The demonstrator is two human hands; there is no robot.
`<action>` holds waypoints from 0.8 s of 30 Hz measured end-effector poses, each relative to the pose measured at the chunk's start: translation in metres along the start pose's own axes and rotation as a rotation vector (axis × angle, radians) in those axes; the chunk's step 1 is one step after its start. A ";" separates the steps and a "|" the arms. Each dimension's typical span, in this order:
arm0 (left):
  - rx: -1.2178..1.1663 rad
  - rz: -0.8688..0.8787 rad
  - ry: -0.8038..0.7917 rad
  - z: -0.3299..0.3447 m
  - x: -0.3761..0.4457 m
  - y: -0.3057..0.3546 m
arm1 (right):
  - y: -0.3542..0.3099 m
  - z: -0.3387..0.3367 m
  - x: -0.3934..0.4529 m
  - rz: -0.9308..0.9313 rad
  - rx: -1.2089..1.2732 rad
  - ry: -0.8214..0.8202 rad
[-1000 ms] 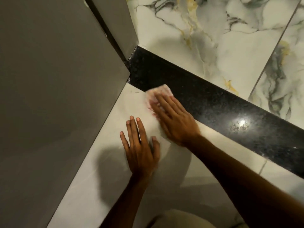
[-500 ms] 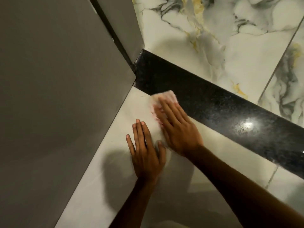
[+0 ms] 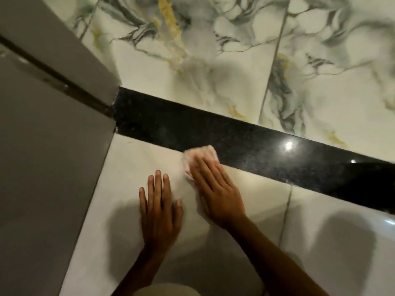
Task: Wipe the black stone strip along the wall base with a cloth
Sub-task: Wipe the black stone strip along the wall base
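A glossy black stone strip runs diagonally from the door corner at left to the right edge, between the marbled wall and the pale floor tiles. My right hand lies flat on a small pinkish-white cloth, pressing it at the strip's lower edge where it meets the floor. The cloth's front part shows past my fingertips; the rest is hidden under my palm. My left hand rests flat on the floor tile, fingers spread, holding nothing, just left of my right hand.
A grey door or panel with a dark gap fills the left side, its corner meeting the strip. White marbled wall tiles with grey and yellow veins rise behind the strip. Pale floor tiles with a grout line spread to the right.
My right hand has slid the cloth rightward along the strip, away from the door corner. The view has shifted, showing more wall and strip. My left hand stays flat on the floor.
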State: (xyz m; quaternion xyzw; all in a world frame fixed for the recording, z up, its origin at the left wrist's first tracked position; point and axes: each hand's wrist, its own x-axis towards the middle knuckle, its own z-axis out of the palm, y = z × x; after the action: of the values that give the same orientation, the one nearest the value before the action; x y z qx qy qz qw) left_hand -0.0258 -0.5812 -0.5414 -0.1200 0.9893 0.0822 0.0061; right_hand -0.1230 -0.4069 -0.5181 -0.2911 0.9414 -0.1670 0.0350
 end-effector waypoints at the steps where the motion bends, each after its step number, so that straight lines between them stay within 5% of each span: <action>1: 0.000 0.076 -0.031 0.002 -0.004 0.008 | 0.021 -0.006 -0.025 0.084 -0.002 0.041; 5: -0.042 0.309 -0.107 0.016 -0.016 0.046 | 0.082 -0.020 -0.020 0.708 -0.105 0.303; 7: -0.021 0.366 -0.121 0.023 -0.014 0.065 | 0.093 -0.021 0.021 0.878 -0.062 0.354; 12: 0.036 0.450 -0.123 0.025 -0.010 0.099 | 0.089 -0.021 -0.002 0.359 -0.009 0.199; 17: 0.003 0.577 -0.184 0.024 0.009 0.125 | 0.137 -0.048 -0.127 0.760 -0.205 0.284; 20: -0.019 0.640 -0.185 0.031 0.021 0.138 | 0.193 -0.063 -0.106 1.071 -0.206 0.382; 22: -0.011 0.667 -0.184 0.038 0.023 0.146 | 0.210 -0.065 -0.076 1.072 -0.179 0.392; 24: -0.001 0.685 -0.205 0.040 0.025 0.151 | 0.200 -0.056 -0.069 0.850 -0.188 0.337</action>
State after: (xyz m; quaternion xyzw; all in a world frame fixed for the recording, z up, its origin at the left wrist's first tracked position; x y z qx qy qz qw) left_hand -0.0865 -0.4358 -0.5577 0.2277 0.9663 0.0914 0.0773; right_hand -0.1826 -0.1972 -0.5343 0.1499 0.9808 -0.0967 -0.0795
